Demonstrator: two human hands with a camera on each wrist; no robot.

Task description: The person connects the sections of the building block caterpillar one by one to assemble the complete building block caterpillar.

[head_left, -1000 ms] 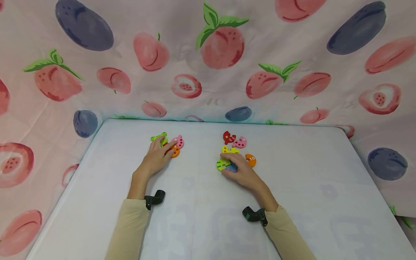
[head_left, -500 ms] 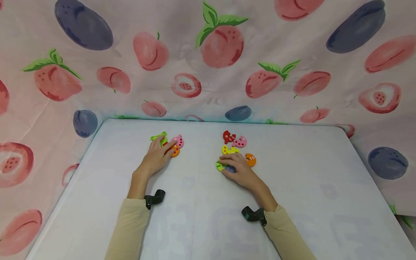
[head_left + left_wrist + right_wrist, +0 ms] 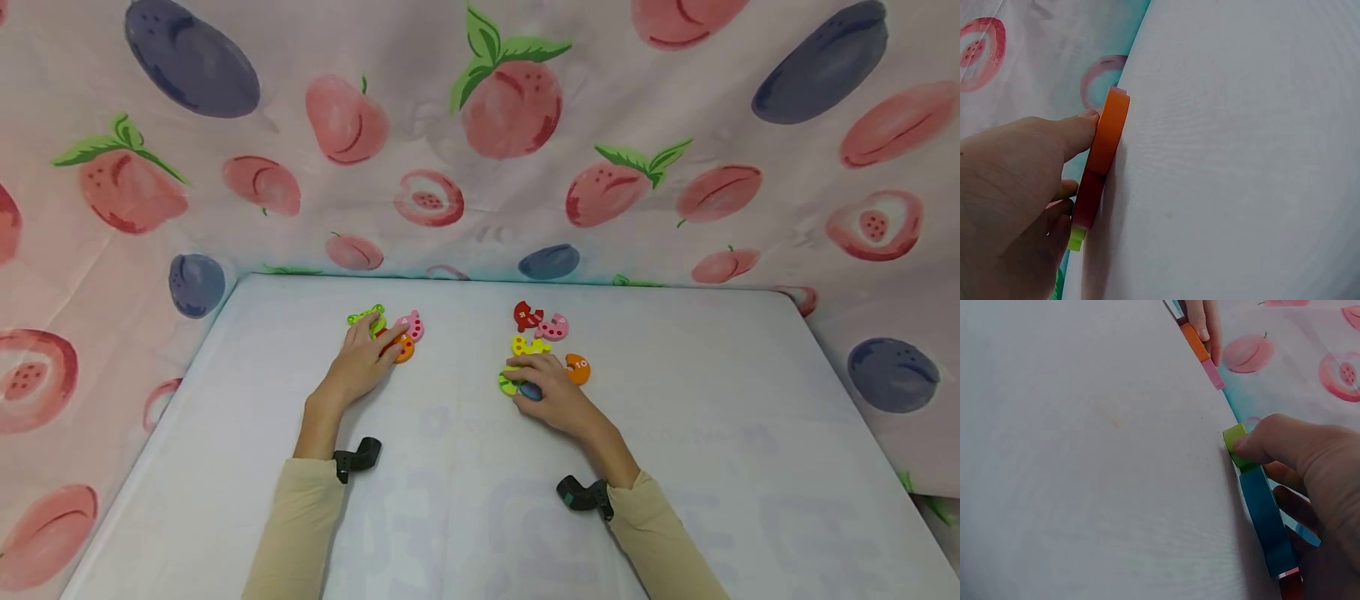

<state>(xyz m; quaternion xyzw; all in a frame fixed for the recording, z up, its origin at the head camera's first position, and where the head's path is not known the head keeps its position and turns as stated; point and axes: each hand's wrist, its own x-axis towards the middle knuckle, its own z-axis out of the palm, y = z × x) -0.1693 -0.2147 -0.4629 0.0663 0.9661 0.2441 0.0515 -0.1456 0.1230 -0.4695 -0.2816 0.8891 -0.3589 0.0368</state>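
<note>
In the head view my left hand [image 3: 360, 360] rests over a cluster of flat toy pieces. Its fingers lie on or beside a green piece [image 3: 367, 317], a pink piece [image 3: 412, 323] and a mostly covered red piece. The thumb touches an orange piece [image 3: 1110, 134], seen edge-on in the left wrist view. My right hand [image 3: 555, 390] pinches a green striped piece [image 3: 506, 382], with its thumb on the near edge [image 3: 1234, 439] and fingers at the far side. A blue piece [image 3: 530, 391] lies next to it, partly hidden under the hand.
Beyond the right hand lie a yellow spotted piece [image 3: 531, 346], a red piece [image 3: 527, 316] and a pink piece [image 3: 553, 327]. An orange piece marked 10 [image 3: 577, 368] sits to its right. A fruit-patterned cloth [image 3: 427, 125] stands behind the white table [image 3: 465, 467].
My right hand has shifted very slightly, its fingers lying a little nearer and further left over the green striped and blue pieces. The left hand has stayed in place.
</note>
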